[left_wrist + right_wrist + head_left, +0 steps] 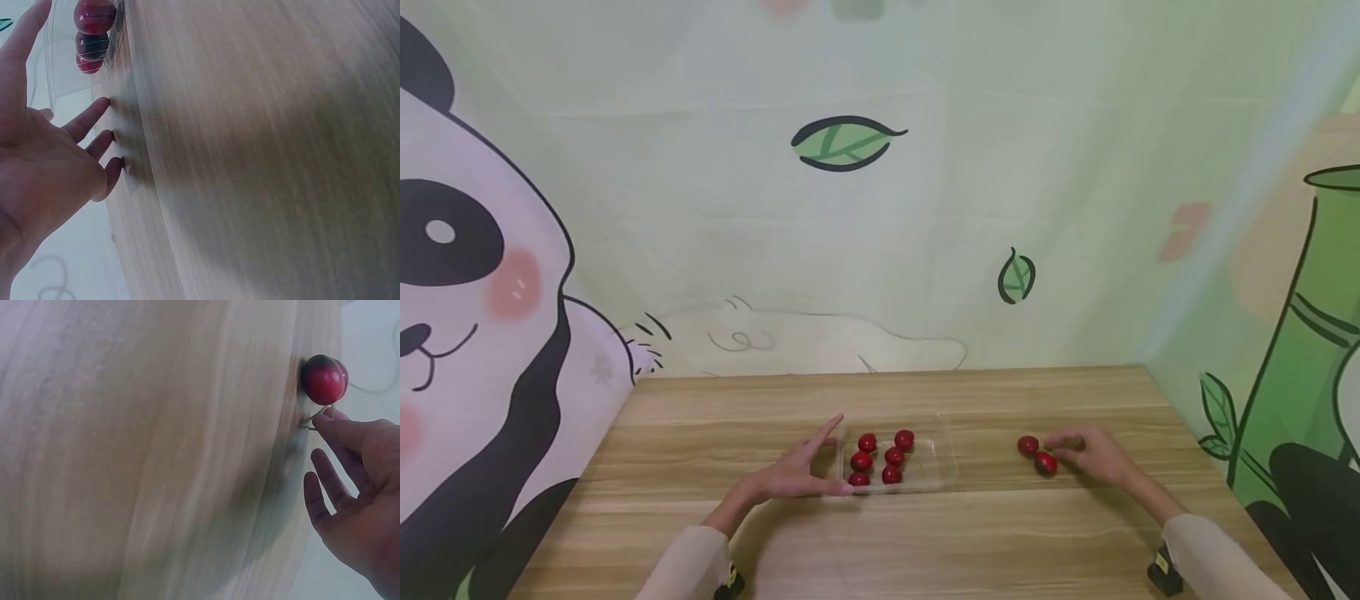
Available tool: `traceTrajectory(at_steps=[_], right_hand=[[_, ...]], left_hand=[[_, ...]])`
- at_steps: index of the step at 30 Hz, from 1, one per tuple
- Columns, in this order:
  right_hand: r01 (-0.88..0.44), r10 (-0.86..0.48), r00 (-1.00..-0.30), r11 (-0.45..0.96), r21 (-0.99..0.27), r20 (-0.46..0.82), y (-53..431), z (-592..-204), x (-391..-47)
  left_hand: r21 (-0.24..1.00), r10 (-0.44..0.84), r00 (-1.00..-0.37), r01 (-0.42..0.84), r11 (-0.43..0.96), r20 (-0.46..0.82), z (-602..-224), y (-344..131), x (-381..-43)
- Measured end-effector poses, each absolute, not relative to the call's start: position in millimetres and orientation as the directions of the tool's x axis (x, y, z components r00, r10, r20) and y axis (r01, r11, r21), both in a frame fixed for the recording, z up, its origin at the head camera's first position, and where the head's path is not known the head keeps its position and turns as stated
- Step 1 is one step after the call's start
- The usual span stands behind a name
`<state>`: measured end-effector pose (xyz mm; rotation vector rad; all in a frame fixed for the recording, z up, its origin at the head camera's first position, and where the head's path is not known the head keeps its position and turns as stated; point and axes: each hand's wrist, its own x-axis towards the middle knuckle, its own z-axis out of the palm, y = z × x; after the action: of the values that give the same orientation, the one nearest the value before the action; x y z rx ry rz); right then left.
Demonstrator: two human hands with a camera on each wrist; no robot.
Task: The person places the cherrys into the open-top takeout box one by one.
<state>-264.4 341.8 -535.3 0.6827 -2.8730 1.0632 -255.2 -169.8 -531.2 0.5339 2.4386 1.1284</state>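
Several dark red cherries (894, 456) lie in two rows inside a clear plastic box (946, 477). My left hand (801, 468) is spread at the box's left end, with the thumb by the near corner and the index finger stretched along the far side. In the left wrist view its other fingertips (103, 103) reach the tabletop. Two more cherries (1028, 446) lie together on the wood to the right of the box. Beside them, my right hand (1096, 455) pinches a thin green stem (317, 416) between thumb and index finger, its other fingers loosely bent.
The wooden table (1015, 550) ends at the back against a printed cloth (940, 208) with leaves, a panda and bamboo. Bare wood separates the box from the two loose cherries.
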Motion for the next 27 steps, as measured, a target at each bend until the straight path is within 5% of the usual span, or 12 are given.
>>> traceTrajectory(at_steps=[27], right_hand=[[-0.393, -0.337, -0.918, 0.692, -0.605, 0.211, 342.9, -516.9, -254.7]], left_hand=[[0.801, 0.523, -0.834, 0.186, 0.569, -0.177, -531.8, -169.7, -256.5]])
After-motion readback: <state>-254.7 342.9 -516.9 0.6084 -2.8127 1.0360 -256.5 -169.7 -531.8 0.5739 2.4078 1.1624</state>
